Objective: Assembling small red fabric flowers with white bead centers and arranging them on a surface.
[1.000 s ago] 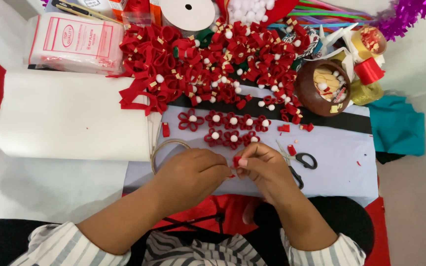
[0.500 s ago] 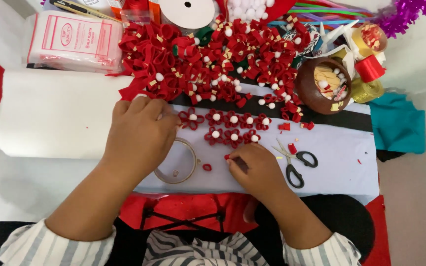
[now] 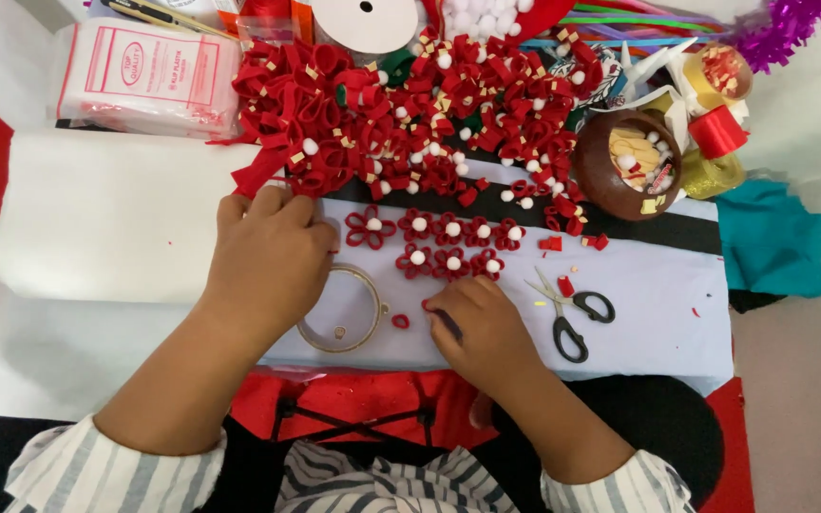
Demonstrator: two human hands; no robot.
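Observation:
My left hand [image 3: 273,252] reaches forward, its bent fingertips at the near edge of a big pile of red felt loops [image 3: 401,104]; whether it grips one is hidden. My right hand [image 3: 482,328] rests on the pale blue cloth [image 3: 658,304] and pinches a small red felt piece [image 3: 427,305] against it. Just beyond lie two rows of finished red felt flowers [image 3: 448,242] with white pom-pom centres. A clear tape ring [image 3: 339,309] and a tiny red loop [image 3: 399,321] lie between my hands.
Black-handled scissors [image 3: 572,313] lie right of my right hand. A brown bowl [image 3: 634,161] of scraps, a red ribbon spool [image 3: 719,131] and a teal cloth [image 3: 772,237] are at right. A white fabric roll [image 3: 116,214] and a plastic packet [image 3: 149,66] are at left.
A second ago both hands met over the red piece. My left hand has since gone forward and left to the pile's edge, uncovering the tape ring; my right hand lowered the piece onto the cloth.

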